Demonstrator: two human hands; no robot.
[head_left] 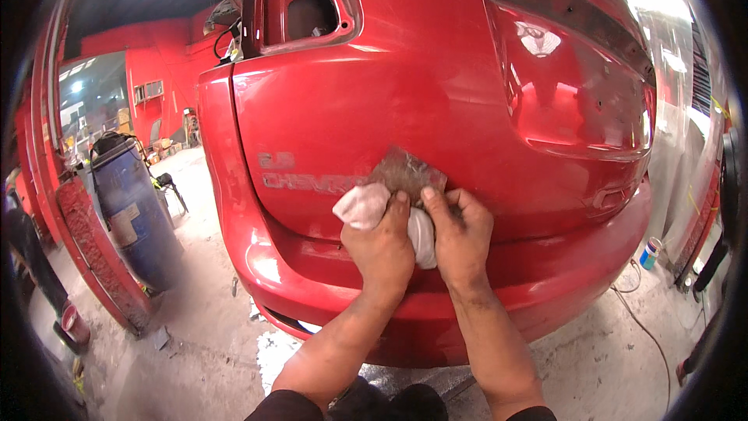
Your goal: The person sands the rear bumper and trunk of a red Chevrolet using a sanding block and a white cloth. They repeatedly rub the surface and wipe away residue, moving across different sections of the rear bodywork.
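In front of me is the red tailgate [351, 109] of a car. My left hand [380, 256] is closed around a bunched white cloth [363, 206], which bulges out on both sides of the fist. Pinched between the thumb and fingers of my right hand [465, 245] is a thin grey-brown sheet [401, 173] with square corners, scuffed and dull. I cannot make out whether it is sandpaper or a scraper. My left thumb is also close to its lower edge. The sheet lies near the panel's surface, just right of faint grey lettering marks [308, 181].
The red bumper [312, 281] juts out below my hands. An uncovered tail-light opening [304, 8] is at upper left. A blue drum [136, 210] and a red post [97, 249] stand left. On the right floor are a cable [650, 335] and a small can [650, 253].
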